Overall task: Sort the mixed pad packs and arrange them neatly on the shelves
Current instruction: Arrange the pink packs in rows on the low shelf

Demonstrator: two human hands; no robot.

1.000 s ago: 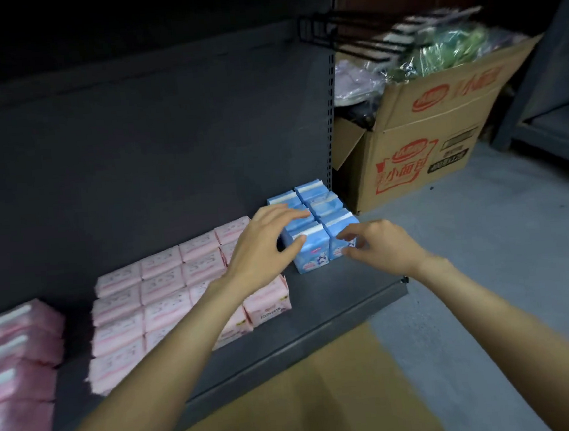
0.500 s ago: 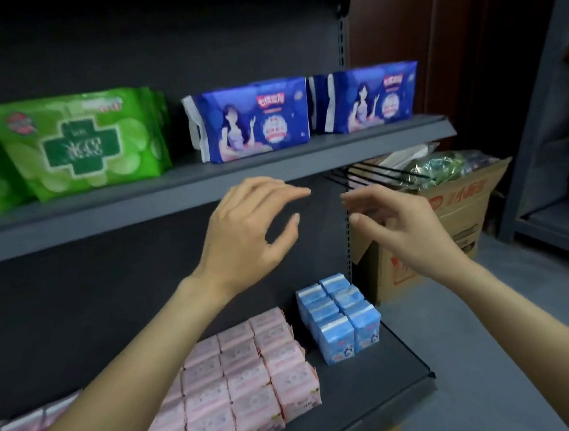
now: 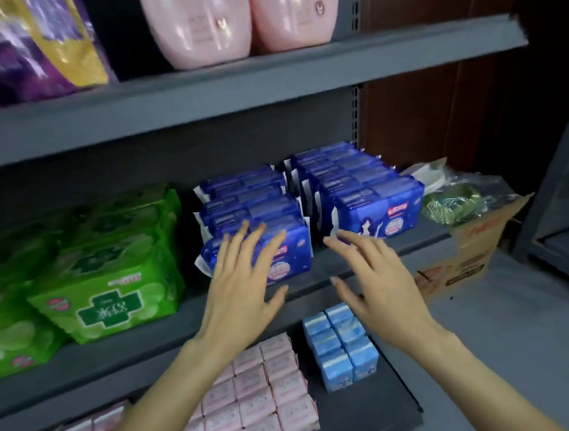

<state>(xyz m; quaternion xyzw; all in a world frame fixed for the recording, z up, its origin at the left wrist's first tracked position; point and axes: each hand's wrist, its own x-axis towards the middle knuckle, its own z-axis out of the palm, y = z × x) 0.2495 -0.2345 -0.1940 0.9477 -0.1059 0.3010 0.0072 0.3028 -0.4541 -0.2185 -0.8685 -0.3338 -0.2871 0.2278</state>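
Left hand [image 3: 240,293] spread flat, fingers [image 3: 244,239] straight against the front of the dark blue plastic pad packs [image 3: 259,217] on the grey metal middle shelf [image 3: 149,333]; holding nothing. Right hand [image 3: 382,282] open, fingers relaxed, empty, just below a second row of dark blue packs [image 3: 367,191]. Beneath both hands on the lower shelf: small light blue packs [image 3: 343,347], small pink packs [image 3: 258,403]; left of the fingers, green plastic packs [image 3: 106,282].

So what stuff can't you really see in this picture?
- Front dark blue pack, head view: the left hand covers much of its face.
- Purple and yellow bags, head view: blurred and cut off by the top edge, print unreadable.
- Cardboard box, head view: its contents are blurry, lettering illegible.
- Pink packs, head view: the left forearm hides some.
- Right hand: whether it touches the shelf is unclear.
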